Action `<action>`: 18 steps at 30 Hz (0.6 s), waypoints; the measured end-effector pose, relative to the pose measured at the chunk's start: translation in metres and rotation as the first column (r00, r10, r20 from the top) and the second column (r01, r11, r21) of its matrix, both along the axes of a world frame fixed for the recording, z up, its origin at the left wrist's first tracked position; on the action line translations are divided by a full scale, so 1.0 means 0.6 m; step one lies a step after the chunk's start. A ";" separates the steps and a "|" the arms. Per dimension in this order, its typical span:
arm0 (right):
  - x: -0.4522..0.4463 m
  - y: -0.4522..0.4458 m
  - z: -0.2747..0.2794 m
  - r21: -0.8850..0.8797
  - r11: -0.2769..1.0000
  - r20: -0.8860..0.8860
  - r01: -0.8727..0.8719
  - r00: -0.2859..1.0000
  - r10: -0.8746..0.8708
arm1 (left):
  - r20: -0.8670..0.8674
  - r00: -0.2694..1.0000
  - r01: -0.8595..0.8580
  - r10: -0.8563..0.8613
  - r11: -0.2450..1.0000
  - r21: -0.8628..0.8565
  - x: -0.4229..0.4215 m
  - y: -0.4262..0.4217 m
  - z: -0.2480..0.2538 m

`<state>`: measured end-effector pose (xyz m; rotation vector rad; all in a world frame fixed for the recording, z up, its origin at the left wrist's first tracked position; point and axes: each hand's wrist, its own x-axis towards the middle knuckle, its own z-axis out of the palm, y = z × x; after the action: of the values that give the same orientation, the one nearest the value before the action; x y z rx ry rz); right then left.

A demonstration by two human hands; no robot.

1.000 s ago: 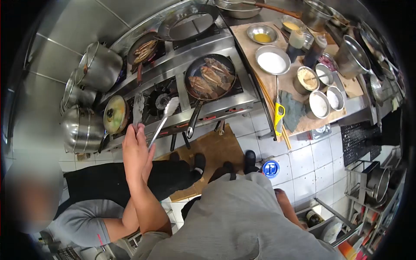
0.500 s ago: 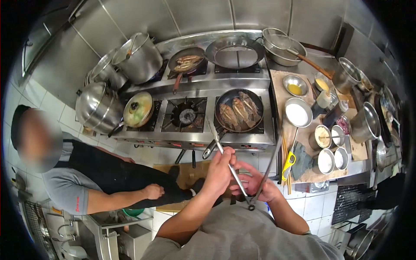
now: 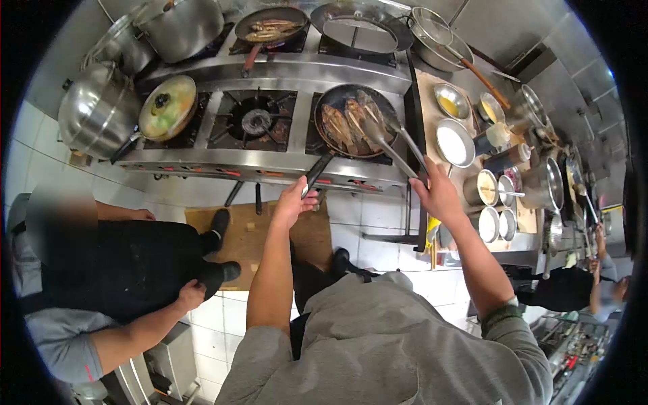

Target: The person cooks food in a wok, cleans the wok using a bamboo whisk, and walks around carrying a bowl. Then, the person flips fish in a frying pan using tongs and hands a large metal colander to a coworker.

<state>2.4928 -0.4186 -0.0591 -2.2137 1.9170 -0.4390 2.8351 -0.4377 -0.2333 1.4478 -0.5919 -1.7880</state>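
Fish (image 3: pixel 354 118) browned, patchy dark, side by side in black pan (image 3: pixel 341 96). Your left hand (image 3: pixel 293 204) grips pan handle (image 3: pixel 318 170), right hand (image 3: pixel 442 194) holds tongs (image 3: pixel 398 160).

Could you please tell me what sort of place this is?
Probably a restaurant kitchen: a multi-burner steel stove, a large steel pot and a frying pan with fish in it suggest so.

No wording, brand or number can be read. Small red marks (image 3: pixel 88 372), resembling lettering, stand on the short grey cloth sleeve (image 3: pixel 64 347) of the person (image 3: pixel 121 260) at the lower left of the frame, too small to make out. Red patches dot the front of the long silver steel stove (image 3: pixel 229 160) across the upper middle; whether they carry lettering cannot be told.
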 end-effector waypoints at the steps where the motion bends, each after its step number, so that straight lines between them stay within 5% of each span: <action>1: 0.008 -0.019 0.000 0.048 0.999 -0.089 -0.025 0.996 0.029 | 0.021 0.999 -0.031 0.032 0.998 -0.048 -0.010 0.002 -0.004; 6: 0.058 -0.090 -0.036 0.197 0.975 -0.358 -0.105 0.918 0.171 | 0.068 0.990 -0.111 0.125 0.976 -0.186 -0.054 0.019 0.016; 18: 0.113 -0.150 -0.045 0.241 0.966 -0.464 -0.089 0.864 0.196 | 0.400 0.900 -0.029 0.173 0.939 -0.342 -0.092 0.026 0.031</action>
<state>2.5608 -0.5085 -0.0859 -2.4565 1.8717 0.3719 2.7802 -0.4219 -0.2147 1.6016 -0.9675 -1.2173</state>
